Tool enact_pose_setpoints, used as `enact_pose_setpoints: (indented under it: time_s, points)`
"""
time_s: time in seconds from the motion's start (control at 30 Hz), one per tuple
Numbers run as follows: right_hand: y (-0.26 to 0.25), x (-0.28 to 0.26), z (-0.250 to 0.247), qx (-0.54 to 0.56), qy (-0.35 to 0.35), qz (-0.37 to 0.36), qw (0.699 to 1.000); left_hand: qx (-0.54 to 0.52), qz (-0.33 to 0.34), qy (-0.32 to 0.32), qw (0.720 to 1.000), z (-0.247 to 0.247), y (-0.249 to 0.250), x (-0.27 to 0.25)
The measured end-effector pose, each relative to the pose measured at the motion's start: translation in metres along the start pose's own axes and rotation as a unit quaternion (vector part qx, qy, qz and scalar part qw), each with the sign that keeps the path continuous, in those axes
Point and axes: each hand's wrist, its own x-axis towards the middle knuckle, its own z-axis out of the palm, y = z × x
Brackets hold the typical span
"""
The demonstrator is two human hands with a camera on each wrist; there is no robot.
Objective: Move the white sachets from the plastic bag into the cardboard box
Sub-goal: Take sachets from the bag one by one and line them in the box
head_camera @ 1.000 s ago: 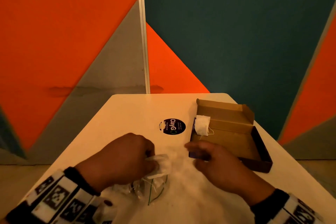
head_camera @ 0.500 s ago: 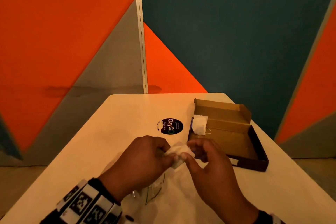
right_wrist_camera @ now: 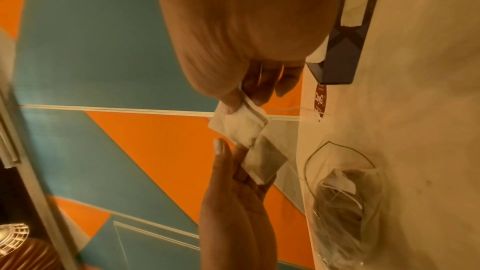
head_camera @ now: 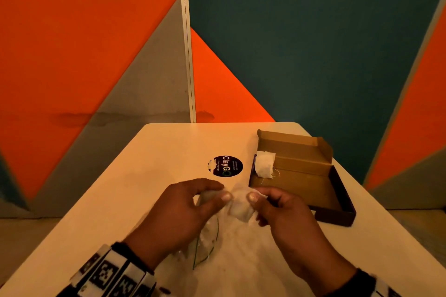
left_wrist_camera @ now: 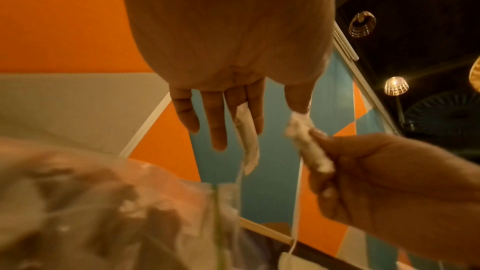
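Left hand (head_camera: 183, 210) and right hand (head_camera: 287, 210) each pinch one sachet (head_camera: 241, 205), lifted over the bag (head_camera: 205, 243), probably separating strings; box (head_camera: 337, 200) open alongside for dropping.

Both hands are hovering close together over the table — the left hand (head_camera: 185, 207) pinching one sachet (left_wrist_camera: 248, 141) at its fingertips, the right hand (head_camera: 282, 212) pinching another sachet (head_camera: 241, 205) between thumb and forefinger.
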Motion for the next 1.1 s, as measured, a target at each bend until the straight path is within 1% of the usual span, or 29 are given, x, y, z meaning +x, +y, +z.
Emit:
enact_pose_setpoints:
  time_s: [0.07, 0.17, 0.23, 0.33, 0.4, 0.57, 0.77, 0.93, 1.03, 1.1]
  points:
    - [0.0, -0.001, -0.001, -0.018, -0.018, 0.0, 1.0, -0.025, 0.018, 0.035, 0.999, -0.005, -0.006, -0.002]
    - [0.0, -0.003, 0.006, -0.037, -0.036, 0.001, 0.999, -0.07, 0.038, 0.026, 0.996, -0.001, -0.011, -0.006]
    - [0.001, -0.004, 0.011, -0.04, -0.044, -0.011, 0.998, -0.071, 0.043, 0.019, 0.996, 0.005, -0.01, -0.009]
    - [0.001, -0.004, 0.015, -0.071, -0.029, -0.038, 0.996, -0.107, 0.029, 0.013, 0.994, 0.011, -0.007, -0.011]
    - [0.001, -0.003, 0.017, -0.069, -0.018, -0.051, 0.996, -0.134, 0.02, 0.003, 0.991, 0.015, -0.007, -0.011]
    - [0.0, -0.002, 0.02, -0.08, -0.01, -0.069, 0.994, -0.155, 0.008, -0.017, 0.988, 0.02, -0.005, -0.014]
    - [0.0, -0.002, 0.021, -0.121, 0.02, -0.066, 0.99, -0.174, -0.019, 0.004, 0.985, 0.025, -0.005, -0.016]
    - [-0.003, -0.004, 0.016, -0.155, 0.006, -0.048, 0.987, -0.174, -0.028, 0.036, 0.984, 0.02, 0.0, -0.016]
    - [-0.004, -0.004, 0.011, -0.174, 0.0, -0.059, 0.983, -0.191, -0.033, 0.033, 0.98, 0.014, 0.003, -0.016]
    - [-0.003, -0.004, 0.011, -0.162, -0.009, -0.057, 0.985, -0.222, -0.034, 0.03, 0.974, 0.012, 0.007, -0.017]
